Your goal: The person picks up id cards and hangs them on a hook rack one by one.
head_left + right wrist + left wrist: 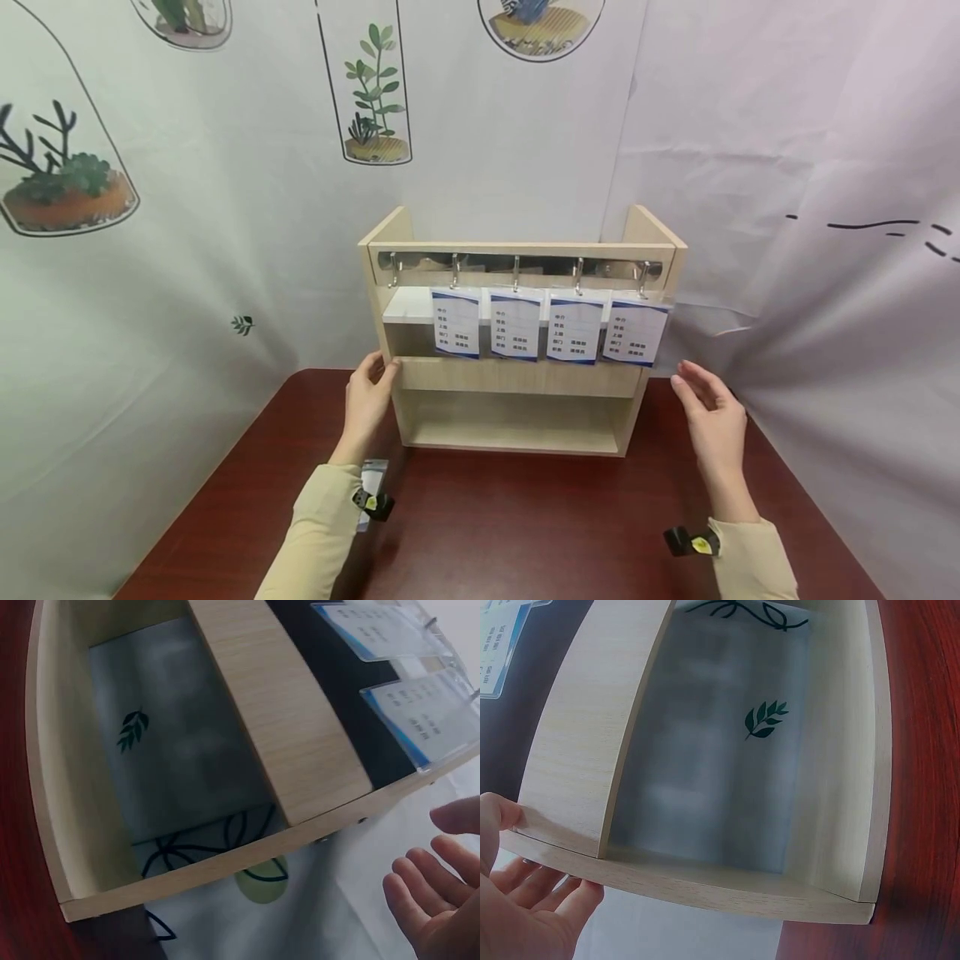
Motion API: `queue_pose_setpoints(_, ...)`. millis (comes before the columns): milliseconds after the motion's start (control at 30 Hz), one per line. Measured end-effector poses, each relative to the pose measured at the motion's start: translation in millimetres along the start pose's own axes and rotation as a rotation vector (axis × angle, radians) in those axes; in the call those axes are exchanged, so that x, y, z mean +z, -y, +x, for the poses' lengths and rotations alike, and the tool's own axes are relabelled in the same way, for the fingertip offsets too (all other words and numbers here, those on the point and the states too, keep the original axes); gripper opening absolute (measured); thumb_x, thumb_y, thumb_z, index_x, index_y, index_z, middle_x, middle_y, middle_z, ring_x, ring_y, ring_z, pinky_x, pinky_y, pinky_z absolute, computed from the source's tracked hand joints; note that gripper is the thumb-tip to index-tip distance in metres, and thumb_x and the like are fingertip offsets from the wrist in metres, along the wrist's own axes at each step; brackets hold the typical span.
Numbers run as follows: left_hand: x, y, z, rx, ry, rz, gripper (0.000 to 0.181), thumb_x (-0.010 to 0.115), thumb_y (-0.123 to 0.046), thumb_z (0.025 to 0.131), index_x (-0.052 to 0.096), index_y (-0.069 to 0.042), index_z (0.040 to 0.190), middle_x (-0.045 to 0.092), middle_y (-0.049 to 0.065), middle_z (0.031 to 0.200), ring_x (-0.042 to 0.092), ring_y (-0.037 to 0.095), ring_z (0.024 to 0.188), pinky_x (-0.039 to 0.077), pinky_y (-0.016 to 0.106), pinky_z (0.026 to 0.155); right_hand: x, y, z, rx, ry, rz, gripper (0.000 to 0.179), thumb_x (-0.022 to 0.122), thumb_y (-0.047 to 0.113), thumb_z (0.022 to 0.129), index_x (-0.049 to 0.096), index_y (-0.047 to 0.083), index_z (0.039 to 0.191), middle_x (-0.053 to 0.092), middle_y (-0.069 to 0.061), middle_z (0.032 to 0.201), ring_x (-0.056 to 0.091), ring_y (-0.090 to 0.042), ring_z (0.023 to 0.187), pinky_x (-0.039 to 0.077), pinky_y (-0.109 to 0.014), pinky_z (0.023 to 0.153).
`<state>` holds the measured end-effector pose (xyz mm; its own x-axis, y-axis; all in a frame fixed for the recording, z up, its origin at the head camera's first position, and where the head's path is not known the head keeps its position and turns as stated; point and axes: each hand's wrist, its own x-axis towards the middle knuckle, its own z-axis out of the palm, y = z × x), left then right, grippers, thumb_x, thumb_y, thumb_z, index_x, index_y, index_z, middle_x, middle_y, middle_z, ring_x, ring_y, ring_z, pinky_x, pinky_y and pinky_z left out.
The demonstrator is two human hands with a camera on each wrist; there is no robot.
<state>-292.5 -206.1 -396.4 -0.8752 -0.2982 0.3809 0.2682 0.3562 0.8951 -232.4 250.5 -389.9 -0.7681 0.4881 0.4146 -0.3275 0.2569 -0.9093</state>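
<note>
A light wooden shelf [517, 377] stands on the table, with a metal strip of several hooks [516, 265] across its upper front. Four clear-sleeved name badges [514, 325] hang side by side from hooks; the leftmost hook holds none. My left hand [369, 398] grips the shelf's left side panel, its thumb [499, 812] at the front edge and the other fingers along the outer face. To the right of the shelf, my right hand [716, 417] is held apart from it, fingers loosely bent with nothing in them. The right wrist view shows that hand [446, 892] beside the side panel.
Another badge [372, 479] lies on the dark red table [517, 525], partly hidden under my left forearm. Behind the shelf hangs a white cloth [517, 158] printed with plants, and it wraps round both sides.
</note>
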Motion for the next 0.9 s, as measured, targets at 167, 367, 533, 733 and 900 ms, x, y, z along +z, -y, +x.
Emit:
queue_pose_setpoints(167, -0.5, -1.2, -1.0, 0.000, 0.001, -0.010, 0.038, 0.065, -0.023, 0.099, 0.063, -0.002, 0.131, 0.063, 0.022, 0.133, 0.062, 0.035, 0.120, 0.050, 0.048, 0.100, 8, -7, -1.7, 0.021, 0.042, 0.012, 0.041, 0.075, 0.019, 0.093, 0.067, 0.003, 0.129, 0.071, 0.011, 0.111, 0.063, 0.007, 0.099, 0.047, -0.008, 0.083)
queue_pose_setpoints(367, -1.3, -3.3, -1.6, -0.001, 0.003, -0.011, 0.038, 0.065, -0.023, 0.099, 0.063, -0.001, 0.130, 0.063, 0.022, 0.132, 0.062, 0.035, 0.120, 0.050, 0.048, 0.100, 18, -13, -3.4, 0.040, 0.078, 0.046, 0.040, 0.075, 0.016, 0.093, 0.066, 0.002, 0.129, 0.072, 0.010, 0.110, 0.064, 0.006, 0.100, 0.049, -0.009, 0.082)
queue_pose_setpoints(533, -0.1, -3.9, -2.1, -0.001, 0.007, -0.001, 0.038, 0.065, -0.024, 0.099, 0.062, -0.002, 0.131, 0.062, 0.022, 0.133, 0.062, 0.035, 0.121, 0.050, 0.048, 0.100, 23, -16, -5.6, 0.057, 0.092, 0.060, 0.041, 0.075, 0.016, 0.092, 0.066, 0.001, 0.129, 0.070, 0.013, 0.109, 0.064, 0.005, 0.100, 0.049, -0.009, 0.082)
queue_pose_setpoints(733, 1.5, -1.9, -2.0, 0.003, 0.011, 0.040, 0.039, 0.064, -0.025, 0.100, 0.062, -0.003, 0.132, 0.063, 0.021, 0.133, 0.062, 0.034, 0.122, 0.050, 0.049, 0.100, 27, -19, -6.2, 0.054, 0.067, 0.039, 0.041, 0.078, 0.019, 0.090, 0.067, 0.002, 0.127, 0.071, 0.009, 0.107, 0.063, 0.005, 0.098, 0.049, -0.009, 0.080)
queue_pose_setpoints(900, -1.2, -2.5, -1.6, 0.009, 0.008, 0.052, 0.039, 0.063, -0.025, 0.100, 0.062, -0.002, 0.132, 0.062, 0.022, 0.134, 0.061, 0.035, 0.122, 0.050, 0.049, 0.100, 32, -20, -5.5, 0.034, 0.068, 0.052, 0.042, 0.077, 0.016, 0.091, 0.067, 0.002, 0.128, 0.071, -0.002, 0.112, 0.063, 0.003, 0.097, 0.050, -0.009, 0.080)
